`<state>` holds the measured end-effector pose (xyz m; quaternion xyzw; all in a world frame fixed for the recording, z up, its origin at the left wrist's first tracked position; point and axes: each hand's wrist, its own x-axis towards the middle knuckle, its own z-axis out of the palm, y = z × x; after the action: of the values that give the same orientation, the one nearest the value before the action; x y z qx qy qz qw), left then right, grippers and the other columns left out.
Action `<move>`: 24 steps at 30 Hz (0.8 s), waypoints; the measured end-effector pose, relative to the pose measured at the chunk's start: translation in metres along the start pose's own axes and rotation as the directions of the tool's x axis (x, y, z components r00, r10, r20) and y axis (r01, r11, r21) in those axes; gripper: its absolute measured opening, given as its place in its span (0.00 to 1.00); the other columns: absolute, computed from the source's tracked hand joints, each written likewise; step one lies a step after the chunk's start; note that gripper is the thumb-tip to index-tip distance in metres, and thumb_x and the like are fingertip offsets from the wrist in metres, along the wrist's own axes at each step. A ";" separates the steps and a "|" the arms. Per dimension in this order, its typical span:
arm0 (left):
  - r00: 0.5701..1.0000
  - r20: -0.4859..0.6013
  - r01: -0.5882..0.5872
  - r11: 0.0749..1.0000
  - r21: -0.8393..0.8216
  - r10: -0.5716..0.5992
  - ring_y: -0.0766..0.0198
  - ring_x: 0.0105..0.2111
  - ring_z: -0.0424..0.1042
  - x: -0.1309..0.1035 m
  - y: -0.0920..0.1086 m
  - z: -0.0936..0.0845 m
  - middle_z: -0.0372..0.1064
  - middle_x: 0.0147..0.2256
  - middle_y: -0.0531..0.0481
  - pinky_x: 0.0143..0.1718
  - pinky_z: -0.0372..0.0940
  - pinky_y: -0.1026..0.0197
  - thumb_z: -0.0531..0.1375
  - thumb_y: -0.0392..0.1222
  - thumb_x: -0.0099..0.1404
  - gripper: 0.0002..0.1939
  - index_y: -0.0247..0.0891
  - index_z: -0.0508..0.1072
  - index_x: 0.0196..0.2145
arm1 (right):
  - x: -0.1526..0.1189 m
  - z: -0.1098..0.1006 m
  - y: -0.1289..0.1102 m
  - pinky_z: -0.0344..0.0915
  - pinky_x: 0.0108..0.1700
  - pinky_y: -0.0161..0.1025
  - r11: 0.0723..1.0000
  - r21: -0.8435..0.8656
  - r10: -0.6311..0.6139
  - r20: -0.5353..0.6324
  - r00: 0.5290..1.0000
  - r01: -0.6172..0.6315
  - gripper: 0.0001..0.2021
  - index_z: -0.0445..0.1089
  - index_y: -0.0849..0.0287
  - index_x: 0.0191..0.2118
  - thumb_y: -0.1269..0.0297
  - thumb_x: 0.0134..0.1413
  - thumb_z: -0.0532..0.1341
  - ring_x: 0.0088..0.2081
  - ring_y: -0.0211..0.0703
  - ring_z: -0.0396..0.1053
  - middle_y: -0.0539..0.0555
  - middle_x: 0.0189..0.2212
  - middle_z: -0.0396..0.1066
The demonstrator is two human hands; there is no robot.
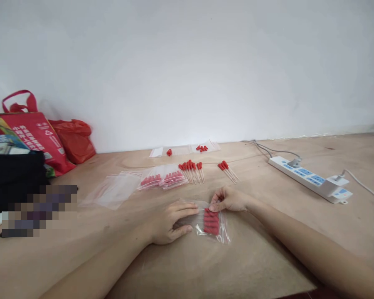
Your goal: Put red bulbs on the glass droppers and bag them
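A clear zip bag (223, 232) lies flat on the table, with several red-headed sticks (211, 221) side by side inside it. The red heads are toward its right end. My left hand (171, 222) rests on the bag's left part, fingers stretched out and apart. At the bag's upper edge, my right hand (226, 200) has thumb and fingers pinched together by the topmost red head. Its fingertips partly cover that spot. Beyond my hands lie loose red-headed sticks (190, 167), three more sticks (227, 167) to their right, and filled zip bags (162, 177).
Flat clear bags (112, 189) are spread at the left. Against the wall, small red pieces (202, 148) lie on clear plastic. A white power strip (308, 176) with cables is on the right. Red bags (42, 141) and a black cloth item (15, 178) stand far left.
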<state>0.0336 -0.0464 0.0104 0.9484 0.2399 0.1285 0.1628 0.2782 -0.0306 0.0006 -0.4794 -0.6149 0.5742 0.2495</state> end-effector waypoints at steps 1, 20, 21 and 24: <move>1.000 -0.009 0.000 1.000 0.003 0.000 0.58 0.53 0.57 0.000 0.000 0.000 0.57 0.54 0.47 0.54 0.52 0.50 0.54 0.43 0.60 0.21 0.44 0.60 0.52 | -0.001 -0.002 0.001 0.52 0.19 0.28 1.000 -0.023 -0.004 0.035 0.999 0.005 0.19 0.66 0.65 0.20 0.54 0.24 0.68 0.17 0.27 0.56 0.45 0.14 0.63; 0.513 -0.682 0.826 0.514 0.230 -0.521 0.48 0.51 0.57 -0.064 -0.088 -0.063 0.60 0.48 0.36 0.51 0.52 0.50 0.46 0.46 0.61 0.21 0.29 0.64 0.46 | -0.018 -0.090 0.003 0.65 0.25 0.33 0.997 0.079 0.061 -0.561 0.826 -0.020 0.04 0.69 0.61 0.23 0.66 0.41 0.62 0.19 0.33 0.63 0.51 0.18 0.67; 0.492 -0.623 0.857 0.462 0.227 -0.607 0.45 0.52 0.55 -0.072 -0.096 -0.067 0.57 0.50 0.32 0.51 0.52 0.48 0.44 0.47 0.62 0.24 0.25 0.62 0.48 | -0.013 -0.088 0.004 0.65 0.26 0.34 0.995 0.101 0.043 -0.605 0.795 0.023 0.03 0.68 0.60 0.24 0.67 0.43 0.61 0.21 0.34 0.64 0.51 0.19 0.68; 0.423 -0.561 0.901 0.394 0.178 -0.712 0.35 0.48 0.58 -0.090 -0.113 -0.072 0.60 0.47 0.24 0.43 0.55 0.40 0.45 0.49 0.61 0.28 0.17 0.62 0.45 | 0.005 -0.077 0.014 0.67 0.28 0.35 0.988 0.114 0.008 -0.708 0.706 0.103 0.02 0.66 0.59 0.28 0.69 0.46 0.57 0.24 0.36 0.66 0.52 0.23 0.68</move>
<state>-0.1129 0.0207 0.0195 0.6610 0.7296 0.1586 -0.0750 0.3464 0.0086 0.0029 -0.6272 -0.4413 0.3836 0.5146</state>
